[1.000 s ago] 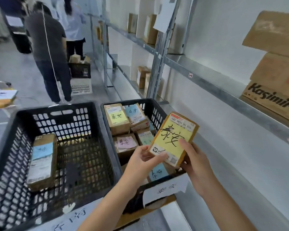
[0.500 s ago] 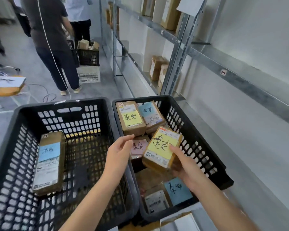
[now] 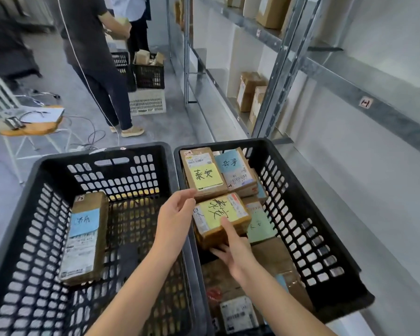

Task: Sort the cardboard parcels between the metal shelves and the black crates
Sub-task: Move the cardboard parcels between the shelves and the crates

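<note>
Aisle beside the metal shelves (image 3: 275,76). Two black crates sit side by side below the camera, rims touching.

Right crate (image 3: 303,214): holds several cardboard parcels, packed close.
- The right hand (image 3: 238,254) grasps the yellow-note parcel (image 3: 218,218) by its near end, thumb on top, fingers curled underneath. The parcel is tilted, with its near end raised, and it sits over the middle of this crate on top of the others.
- The left hand (image 3: 177,219) reaches over the shared rim. Its fingers are loosely curved and wrap nothing. The fingertips are at the parcel's far left corner (contact there can't be made out).
- At the far end is a second yellow-note parcel (image 3: 204,174), and a blue-note parcel (image 3: 235,168) lies beside it on the right.
- A green-note parcel (image 3: 260,225) lies just right of the held one, partly under it.
- At the near end is a parcel with a white printed label (image 3: 238,314), which is blurred.

Left crate (image 3: 102,155): holds one long parcel (image 3: 84,238) with a blue note. It lies flat on the floor of the crate, toward the left wall.

Shelves, on the right: brown boxes (image 3: 249,90) stand on a lower level further down the aisle, and there are more on the level above. The shelf bay nearest the crates shows bare metal.

Background: a person in dark clothes (image 3: 90,44) stands in the aisle next to a small black crate (image 3: 149,73), which is stacked on a white crate (image 3: 147,103). A wooden-topped stool (image 3: 32,124) stands at the left with papers and cables on it.
</note>
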